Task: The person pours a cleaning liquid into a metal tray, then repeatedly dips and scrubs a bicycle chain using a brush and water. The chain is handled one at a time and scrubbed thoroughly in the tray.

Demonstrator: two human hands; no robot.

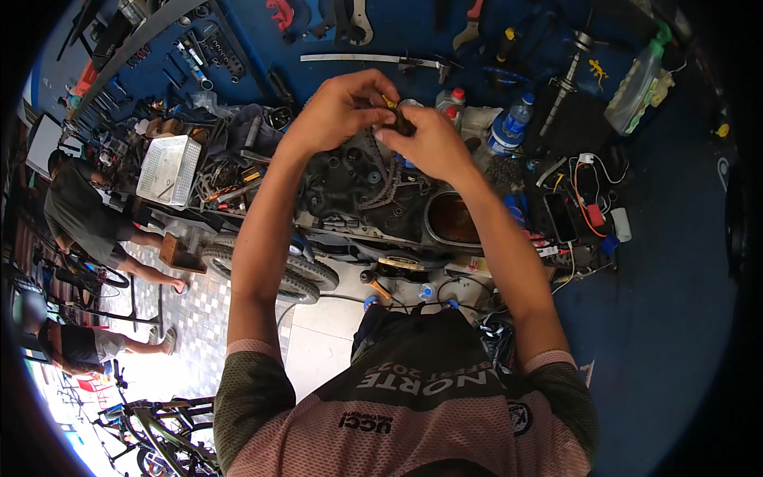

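Observation:
My left hand (343, 113) and my right hand (431, 141) meet above the workbench, fingers pinched together. Between them is a small dark piece (404, 123), mostly hidden by the fingers; its kind I cannot make out. A bit of yellow shows at the left fingertips. Just below the hands a chain (391, 179) curves down over the cluttered bench; whether it touches the fingers I cannot tell. Dark greasy metal parts (338, 179) lie under the left wrist. Nearest the right forearm is an oval pan (455, 216) with brownish liquid in it.
A white plastic basket (168, 169) sits at the left. Behind the hands stand a blue-labelled bottle (510, 127) and a red-capped bottle (451, 103). A phone (560, 216) and cables lie at the right. Tools hang on the blue wall. Two people and bicycles (163, 421) are further left.

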